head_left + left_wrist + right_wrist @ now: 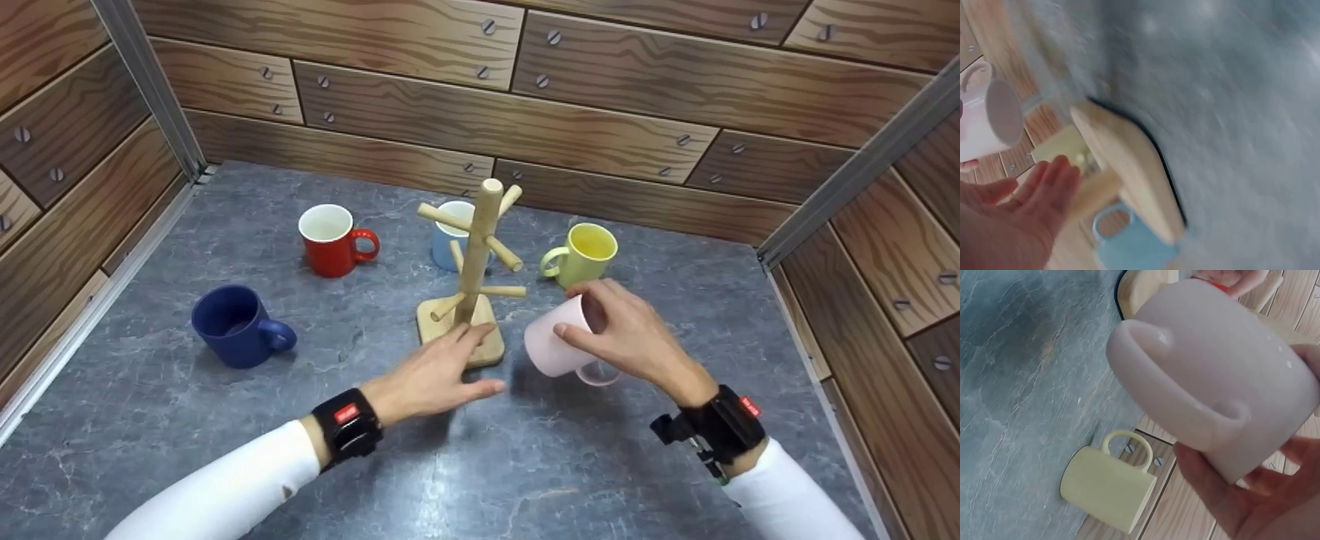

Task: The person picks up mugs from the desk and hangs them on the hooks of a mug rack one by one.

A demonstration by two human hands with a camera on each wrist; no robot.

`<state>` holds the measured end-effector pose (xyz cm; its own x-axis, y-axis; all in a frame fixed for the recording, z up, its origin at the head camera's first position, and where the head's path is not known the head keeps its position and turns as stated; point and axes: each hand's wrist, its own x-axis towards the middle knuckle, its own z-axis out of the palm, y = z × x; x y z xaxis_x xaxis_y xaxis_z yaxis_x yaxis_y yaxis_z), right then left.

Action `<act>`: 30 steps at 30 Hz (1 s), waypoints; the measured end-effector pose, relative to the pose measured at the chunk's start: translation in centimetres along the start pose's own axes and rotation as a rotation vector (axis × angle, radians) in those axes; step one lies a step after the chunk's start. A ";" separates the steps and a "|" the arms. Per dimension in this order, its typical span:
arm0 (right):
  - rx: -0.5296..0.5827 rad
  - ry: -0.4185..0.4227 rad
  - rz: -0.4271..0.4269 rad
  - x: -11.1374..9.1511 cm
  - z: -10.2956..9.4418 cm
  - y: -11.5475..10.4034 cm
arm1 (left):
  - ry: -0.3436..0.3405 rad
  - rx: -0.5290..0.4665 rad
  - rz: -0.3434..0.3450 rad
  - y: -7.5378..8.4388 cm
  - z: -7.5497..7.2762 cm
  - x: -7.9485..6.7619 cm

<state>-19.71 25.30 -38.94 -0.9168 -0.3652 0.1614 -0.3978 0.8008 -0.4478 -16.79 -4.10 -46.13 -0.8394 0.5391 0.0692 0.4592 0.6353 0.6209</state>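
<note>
My right hand point(634, 334) grips a pale pink mug point(549, 341) near its rim. The mug is tilted above the table, its handle toward the lower right in the head view. Close by, my left hand point(429, 373) is held out with straight fingers over the front of a wooden mug tree point(478, 262); nothing is in its grasp. The tree stands upright on a square base point(491, 347), and its pegs are bare. In the right wrist view the pink mug's handle point(1168, 388) faces the camera, with fingers around the rim end.
A red mug point(330, 251) and a dark blue mug point(232, 330) stand left of the tree. Behind it is a light blue mug point(444, 251), partly hidden. The yellow mug point(581, 259) stands just beyond my right hand. Wood-patterned walls point(420, 112) enclose the grey table.
</note>
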 end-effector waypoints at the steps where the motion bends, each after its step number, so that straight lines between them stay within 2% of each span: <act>1: 0.018 -0.007 -0.019 0.0 0.0 -0.1 | -0.013 -0.062 -0.009 0.3 0.2 0.3; 6: 0.088 -0.037 -0.148 0.0 0.2 -0.5 | -0.080 -0.509 -0.042 0.8 1.6 2.2; 8: 0.107 -0.039 -0.199 0.1 0.2 -0.6 | -0.125 -0.730 -0.061 0.8 2.0 2.7; 10: 0.119 -0.043 -0.243 0.1 0.2 -0.7 | -0.195 -0.958 -0.105 0.7 2.2 3.0; 14: 0.139 -0.054 -0.330 0.3 0.2 -0.7 | -0.333 -1.294 -0.230 0.7 2.2 3.3; 16: 0.146 -0.062 -0.366 0.4 0.3 -0.7 | -0.380 -1.364 -0.261 0.7 2.2 3.5; 18: 0.153 -0.067 -0.395 0.4 0.3 -0.7 | -0.416 -1.392 -0.278 0.8 2.2 3.7; 22: 0.166 -0.076 -0.450 0.4 0.3 -0.8 | -0.468 -1.423 -0.270 0.9 2.3 4.1; 25: 0.183 -0.085 -0.493 0.4 0.3 -0.8 | -0.471 -1.448 -0.269 1.0 2.4 4.2; 30: 0.220 -0.113 -0.526 0.2 0.0 -0.7 | -0.436 -1.527 -0.277 1.4 2.6 4.0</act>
<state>-19.65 24.63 -38.61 -0.5837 -0.7454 0.3218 -0.7712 0.3851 -0.5069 -18.70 0.39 -47.04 -0.5782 0.7851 -0.2221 -0.6130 -0.2384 0.7532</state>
